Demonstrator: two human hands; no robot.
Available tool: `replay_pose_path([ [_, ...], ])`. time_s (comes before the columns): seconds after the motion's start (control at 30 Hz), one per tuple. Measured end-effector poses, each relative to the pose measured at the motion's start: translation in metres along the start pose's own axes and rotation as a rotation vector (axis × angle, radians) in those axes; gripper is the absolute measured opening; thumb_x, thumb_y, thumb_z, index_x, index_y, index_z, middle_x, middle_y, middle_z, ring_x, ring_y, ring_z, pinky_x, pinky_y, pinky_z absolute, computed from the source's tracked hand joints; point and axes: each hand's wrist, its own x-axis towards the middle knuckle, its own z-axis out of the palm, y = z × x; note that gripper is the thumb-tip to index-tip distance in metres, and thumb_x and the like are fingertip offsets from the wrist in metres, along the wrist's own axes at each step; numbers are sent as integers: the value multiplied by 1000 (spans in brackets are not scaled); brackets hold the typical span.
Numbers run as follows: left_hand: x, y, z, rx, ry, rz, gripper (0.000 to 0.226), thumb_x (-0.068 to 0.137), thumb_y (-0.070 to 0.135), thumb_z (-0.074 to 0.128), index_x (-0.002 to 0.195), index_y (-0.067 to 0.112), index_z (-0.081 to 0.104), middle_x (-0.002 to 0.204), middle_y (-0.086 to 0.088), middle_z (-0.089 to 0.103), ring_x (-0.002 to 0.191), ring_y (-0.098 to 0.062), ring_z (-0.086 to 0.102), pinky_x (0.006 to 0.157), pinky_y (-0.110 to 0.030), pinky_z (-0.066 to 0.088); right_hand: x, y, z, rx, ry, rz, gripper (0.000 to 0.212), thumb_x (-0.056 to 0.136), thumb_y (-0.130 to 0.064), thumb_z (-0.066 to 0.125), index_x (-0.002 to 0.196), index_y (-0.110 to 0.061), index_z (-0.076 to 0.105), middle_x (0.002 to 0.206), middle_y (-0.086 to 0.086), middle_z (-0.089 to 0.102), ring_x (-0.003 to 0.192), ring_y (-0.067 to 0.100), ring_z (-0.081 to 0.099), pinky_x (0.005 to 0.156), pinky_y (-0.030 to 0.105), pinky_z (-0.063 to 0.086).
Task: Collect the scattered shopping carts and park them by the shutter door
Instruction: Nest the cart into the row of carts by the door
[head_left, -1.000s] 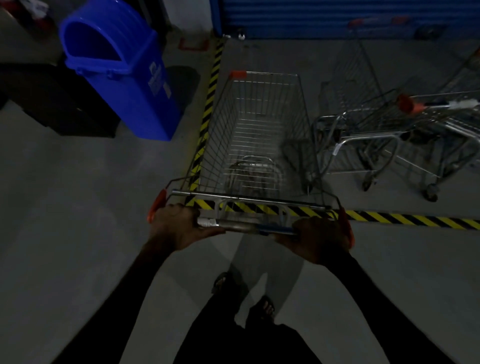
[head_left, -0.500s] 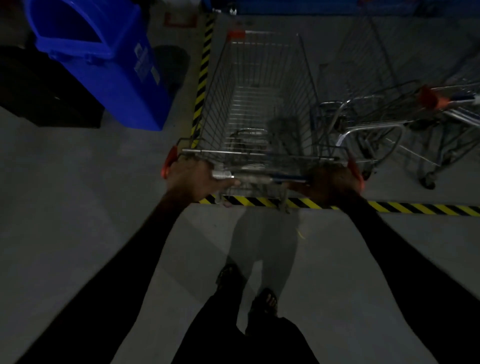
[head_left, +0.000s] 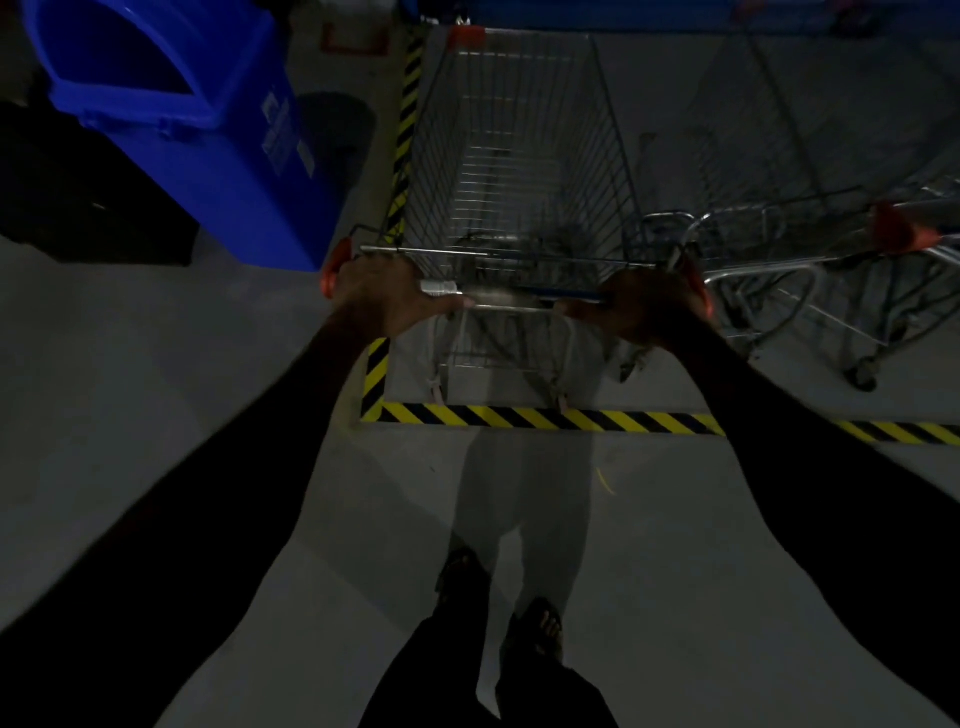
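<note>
A silver wire shopping cart with orange corner caps stands in front of me, inside the bay marked by yellow-black floor tape. My left hand grips the left end of its handle bar. My right hand grips the right end. The cart's front reaches close to the blue shutter door at the top edge. To the right stand other parked carts, close beside mine. The scene is dim.
A big blue bin stands left of the taped bay, with a black box beside it. Grey concrete floor lies behind the tape. My feet stand behind the tape line.
The cart has rolled forward over the tape line into the bay, toward the shutter. Both arms have stretched out with it while both hands kept their grip on the handle.
</note>
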Motion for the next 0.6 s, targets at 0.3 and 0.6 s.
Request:
replay_pose_path([
  [0.3,-2,4,-12,-39,-23,34,82,77,102,39,60,22,48,64,2,53,82,-25,68,108,-49,45,3,-2,-7,-9,-34,37,87,68,-106,11,59,-31,53,61,-8,50,75,18,54,124,57,19],
  [0.6,-12,11,-21,-82,-42,63,76,81,99,42,57,28,45,75,-7,69,78,-26,65,99,-49,50,3,3,-7,26,-48,29,102,62,-112,6,73,-28,63,82,-3,68,103,26,69,125,64,10],
])
